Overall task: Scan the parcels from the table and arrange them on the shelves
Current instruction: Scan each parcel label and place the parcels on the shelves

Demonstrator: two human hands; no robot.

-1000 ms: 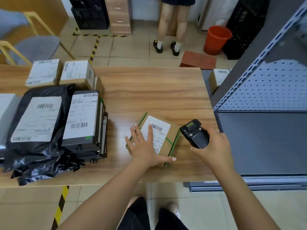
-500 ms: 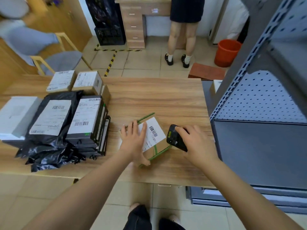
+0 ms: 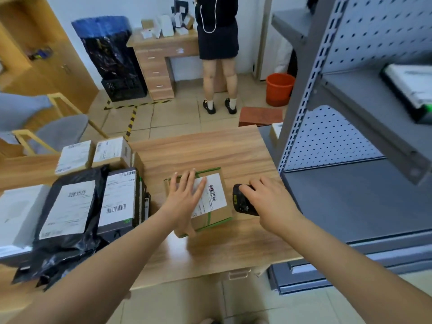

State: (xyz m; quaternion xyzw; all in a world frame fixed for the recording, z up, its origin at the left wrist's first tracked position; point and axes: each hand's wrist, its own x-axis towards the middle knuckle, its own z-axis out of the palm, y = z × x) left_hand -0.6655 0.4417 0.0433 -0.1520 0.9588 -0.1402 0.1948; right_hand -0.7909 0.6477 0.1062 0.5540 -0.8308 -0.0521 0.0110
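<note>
- Grey shelves (image 3: 350, 206) stand right of the table (image 3: 210, 148) (a dark parcel (image 3: 409, 85) already lies up there)
- The table holds a pile of parcels (image 3: 93, 206) at left
- The cardboard parcel (image 3: 218, 215) lies near its front, barcode up, apparently being scanned
- The left hand (image 3: 184, 197) presses flat on it, fingers straight
- The right hand (image 3: 271, 204) grips the scanner (image 3: 242, 203) beside it; next, aim at the barcode

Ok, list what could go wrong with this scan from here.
1. The left hand lies flat over part of the label on the cardboard box, fingers close to the barcode; it may block the read.
2. The right hand holds the scanner low beside the box, so it may miss the barcode.
3. The black mailer bags hang over the table edge and could slide off.
</note>
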